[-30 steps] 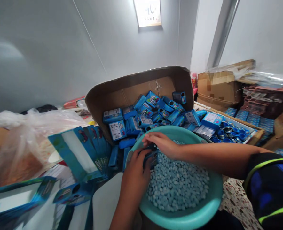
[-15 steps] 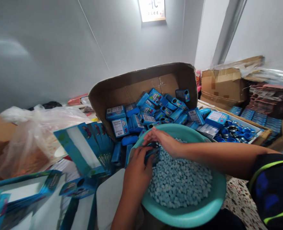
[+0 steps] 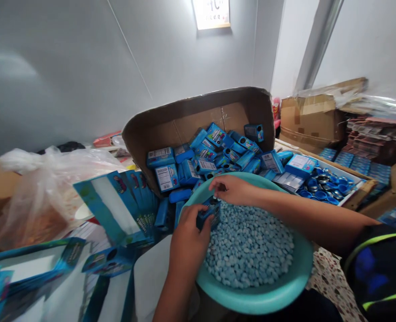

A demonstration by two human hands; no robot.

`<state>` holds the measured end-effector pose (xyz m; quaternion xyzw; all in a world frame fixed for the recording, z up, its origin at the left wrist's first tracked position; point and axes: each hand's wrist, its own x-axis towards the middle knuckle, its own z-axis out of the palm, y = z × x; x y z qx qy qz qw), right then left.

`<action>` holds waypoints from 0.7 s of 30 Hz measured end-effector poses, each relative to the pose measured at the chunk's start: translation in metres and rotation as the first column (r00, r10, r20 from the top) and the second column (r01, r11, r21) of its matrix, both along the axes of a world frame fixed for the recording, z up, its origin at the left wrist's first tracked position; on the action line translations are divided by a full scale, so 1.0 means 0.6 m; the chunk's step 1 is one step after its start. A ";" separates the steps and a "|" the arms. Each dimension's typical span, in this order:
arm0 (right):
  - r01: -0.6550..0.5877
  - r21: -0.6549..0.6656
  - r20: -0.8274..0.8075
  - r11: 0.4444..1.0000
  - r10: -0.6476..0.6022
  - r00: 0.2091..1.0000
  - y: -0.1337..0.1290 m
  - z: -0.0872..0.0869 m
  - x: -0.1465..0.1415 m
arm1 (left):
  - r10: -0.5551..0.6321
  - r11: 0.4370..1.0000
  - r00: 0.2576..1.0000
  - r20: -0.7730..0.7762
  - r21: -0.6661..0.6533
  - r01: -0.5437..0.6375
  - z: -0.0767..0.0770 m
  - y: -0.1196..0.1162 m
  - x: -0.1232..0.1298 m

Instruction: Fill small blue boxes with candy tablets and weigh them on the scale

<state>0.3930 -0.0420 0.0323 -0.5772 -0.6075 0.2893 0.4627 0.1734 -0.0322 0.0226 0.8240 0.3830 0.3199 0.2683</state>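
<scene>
A teal plastic basin [image 3: 258, 300] sits in front of me, heaped with pale blue candy pellets [image 3: 248, 250]. My left hand [image 3: 187, 237] grips a small blue box [image 3: 208, 213] upright over the basin's far-left side, with its dark opening facing up. My right hand [image 3: 234, 190] reaches in from the right, its fingertips pinched together just above that box. A pale speck, likely a pellet, shows at those fingertips.
Behind the basin, an open cardboard carton [image 3: 198, 118] holds several blue boxes. At right, a shallow tray [image 3: 355, 190] holds blue caps. Flat blue printed cards [image 3: 117, 201] and a plastic bag [image 3: 43, 201] lie at left. Brown cartons [image 3: 307, 118] stand at back right.
My right hand has lifted and moved left from the pellets to above the box. The box now stands more clearly in my left hand. The view has shifted slightly.
</scene>
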 end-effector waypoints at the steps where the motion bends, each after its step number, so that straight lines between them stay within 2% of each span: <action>1: -0.024 0.007 0.009 1.000 0.023 1.000 0.000 -0.002 0.001 | -0.002 1.000 1.000 -0.001 0.006 0.002 0.000 0.000 0.000; 4: -0.075 0.020 0.016 0.997 0.075 0.997 0.000 -0.005 0.000 | -0.013 1.000 1.000 -0.003 0.022 0.013 0.000 0.001 -0.001; 13: -0.095 -0.018 0.111 0.995 0.096 0.989 -0.001 -0.001 -0.005 | 0.002 1.000 0.999 -0.038 0.013 -0.002 -0.001 0.002 -0.002; 21: -0.101 0.002 0.002 0.995 0.101 0.995 -0.008 0.003 -0.009 | -0.002 1.000 1.000 -0.013 0.011 0.002 0.002 0.003 -0.002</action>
